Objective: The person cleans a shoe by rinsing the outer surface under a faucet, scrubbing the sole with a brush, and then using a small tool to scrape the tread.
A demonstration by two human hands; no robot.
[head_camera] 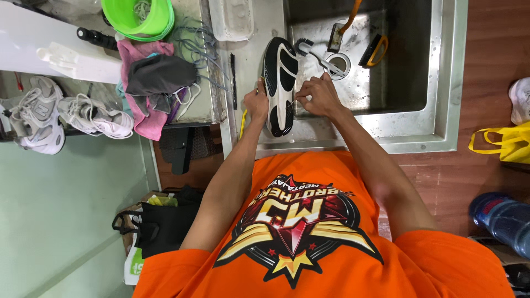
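A sneaker (pixel 280 83) lies sole-up on the rim of a steel sink (pixel 411 118), its black sole with white pads facing me. My left hand (pixel 256 103) grips the shoe's left edge. My right hand (pixel 319 95) presses against its right edge, with a small white thing between the fingers. A white-handled brush (pixel 316 54) lies in the basin just beyond my right hand.
In the sink lie two orange-handled brushes (pixel 375 51) and the round drain (pixel 338 63). On the counter to the left are a green bowl (pixel 139 17), pink and grey cloths (pixel 154 83) and a white tray (pixel 232 19). White sneakers (pixel 61 116) lie further left. Right: yellow bag (pixel 505 142), blue bottle (pixel 502 218).
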